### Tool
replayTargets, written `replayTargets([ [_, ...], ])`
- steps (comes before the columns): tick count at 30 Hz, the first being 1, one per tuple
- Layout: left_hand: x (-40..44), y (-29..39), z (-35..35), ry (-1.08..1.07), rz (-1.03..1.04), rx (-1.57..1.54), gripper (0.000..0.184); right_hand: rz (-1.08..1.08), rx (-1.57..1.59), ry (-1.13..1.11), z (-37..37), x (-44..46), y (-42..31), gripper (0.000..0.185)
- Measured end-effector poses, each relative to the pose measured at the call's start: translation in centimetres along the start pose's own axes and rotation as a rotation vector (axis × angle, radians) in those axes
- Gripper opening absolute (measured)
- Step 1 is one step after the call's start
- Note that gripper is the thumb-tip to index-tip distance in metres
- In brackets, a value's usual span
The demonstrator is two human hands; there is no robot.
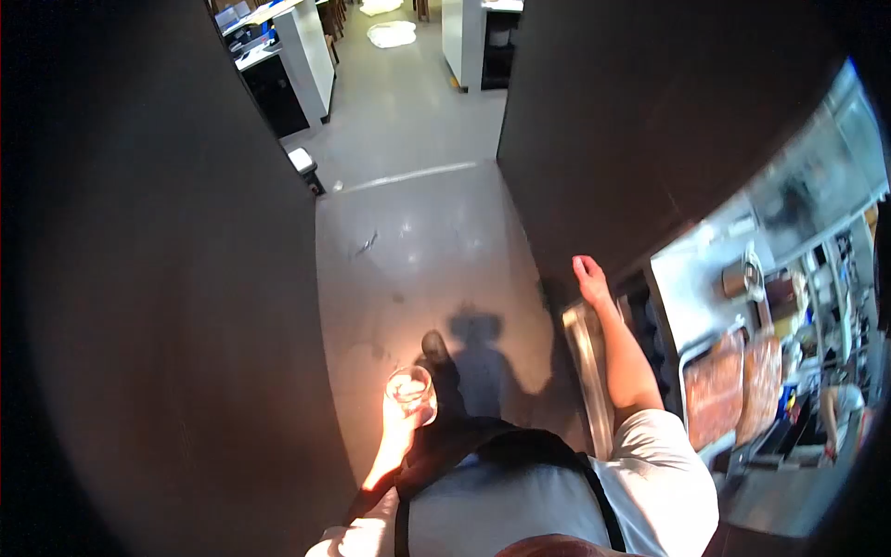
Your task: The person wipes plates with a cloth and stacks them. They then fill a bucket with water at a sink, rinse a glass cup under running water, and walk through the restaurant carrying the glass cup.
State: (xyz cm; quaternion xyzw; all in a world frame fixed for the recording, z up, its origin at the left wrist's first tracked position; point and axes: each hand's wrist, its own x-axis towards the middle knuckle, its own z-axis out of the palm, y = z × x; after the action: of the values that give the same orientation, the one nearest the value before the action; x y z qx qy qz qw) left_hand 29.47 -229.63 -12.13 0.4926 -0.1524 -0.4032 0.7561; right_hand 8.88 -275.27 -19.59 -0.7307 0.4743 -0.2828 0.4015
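Observation:
My left hand (399, 415) is wrapped round a clear glass (411, 388) at the lower middle, in front of my dark apron (497, 447). Bright light falls on the glass, and what is inside it is hard to make out. My right hand (588, 278) hangs out to the right near a dark wall, its fingers curled in. Nothing shows in it. Below my right hand is the pale edge of a metal unit (585, 357).
Dark walls flank a grey floor passage (408, 241) leading to white counters (302, 56). A bin (302, 162) stands by the left opening. At right are a steel counter (691, 297), a tray of wrapped orange-pink food (715, 390) and another person (840, 408).

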Motion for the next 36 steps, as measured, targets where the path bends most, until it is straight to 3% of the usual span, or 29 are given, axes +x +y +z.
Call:
replayTargets([
  [2, 9.2, -4.3, -5.8, -0.185, -0.154, -0.574, 0.045, -0.042, 0.034, -0.010, 3.1, 4.7, -2.7, 0.042],
  [4, 15.3, -4.1, -6.5, 0.003, -0.146, -0.202, 0.052, -0.027, -0.081, -0.144, 6.6, 6.5, -2.3, 0.051],
  [5, 18.2, 0.0, -4.7, -0.078, -0.059, -0.065, 0.051, -0.160, -0.375, -0.213, 8.7, 7.1, 1.8, 0.053],
  [6, 22.2, 1.7, -3.9, -0.060, -0.143, -0.217, 0.055, -0.216, -0.499, -0.371, 10.4, 6.8, 6.4, 0.056],
  [7, 25.7, 3.3, -3.3, -0.044, -0.234, -0.365, 0.059, 0.017, -0.545, -0.646, 10.6, 5.5, 4.5, 0.065],
  [8, 29.1, 5.6, -2.3, -0.073, -0.217, -0.320, 0.063, 0.167, -0.332, -0.622, 10.3, 2.8, 1.8, 0.070],
  [11, 39.9, 12.6, -0.8, -0.174, -0.147, -0.111, 0.071, 0.460, -0.395, -0.741, 11.8, 0.8, 3.2, 0.065],
  [13, 46.8, 14.3, 0.3, -0.234, -0.056, 0.062, 0.073, 0.612, -0.447, -0.804, 12.7, 2.4, 5.8, 0.062],
  [16, 56.0, 13.4, 0.8, -0.124, 0.017, 0.134, 0.075, 0.801, -0.484, -0.856, 14.8, 7.3, 8.7, 0.057],
  [19, 63.6, 11.3, 0.4, -0.070, -0.076, 0.086, 0.077, 0.883, -0.493, -0.869, 18.3, 15.6, 11.4, 0.052],
  [23, 72.5, 12.4, 3.8, -0.009, -0.297, -0.245, 0.072, 0.774, -0.461, -0.824, 23.9, 32.8, 13.4, 0.047],
  [26, 80.1, 15.2, 5.7, -0.107, -0.228, -0.289, 0.071, 0.542, -0.391, -0.640, 31.1, 51.2, 12.0, 0.044],
  [27, 83.2, 16.1, 6.1, -0.112, -0.196, -0.230, 0.070, 0.443, -0.488, -0.615, 30.9, 59.2, 1.6, 0.048],
  [28, 86.3, 16.8, 6.2, -0.113, -0.166, -0.179, 0.070, 0.384, -0.390, -0.477, 33.8, 65.4, 1.2, 0.049],
  [29, 89.4, 17.5, 6.3, -0.112, -0.137, -0.131, 0.070, 0.296, -0.443, -0.482, 35.0, 71.9, -4.2, 0.048],
  [30, 92.6, 19.0, 7.0, -0.133, -0.157, -0.115, 0.068, 0.153, -0.308, -0.345, 37.1, 77.1, -6.1, 0.047],
  [31, 95.8, 19.8, 7.5, -0.136, -0.143, -0.101, 0.067, 0.090, -0.155, -0.344, 37.1, 81.9, -11.9, 0.044],
  [33, 102.4, 20.8, 7.6, -0.165, -0.140, -0.063, 0.067, 0.009, 0.010, -0.308, 36.6, 88.3, -20.3, 0.042],
  [36, 112.5, 18.9, 5.9, -0.278, -0.197, 0.110, 0.070, -0.093, 0.043, -0.221, 35.4, 92.9, -23.5, 0.040],
])
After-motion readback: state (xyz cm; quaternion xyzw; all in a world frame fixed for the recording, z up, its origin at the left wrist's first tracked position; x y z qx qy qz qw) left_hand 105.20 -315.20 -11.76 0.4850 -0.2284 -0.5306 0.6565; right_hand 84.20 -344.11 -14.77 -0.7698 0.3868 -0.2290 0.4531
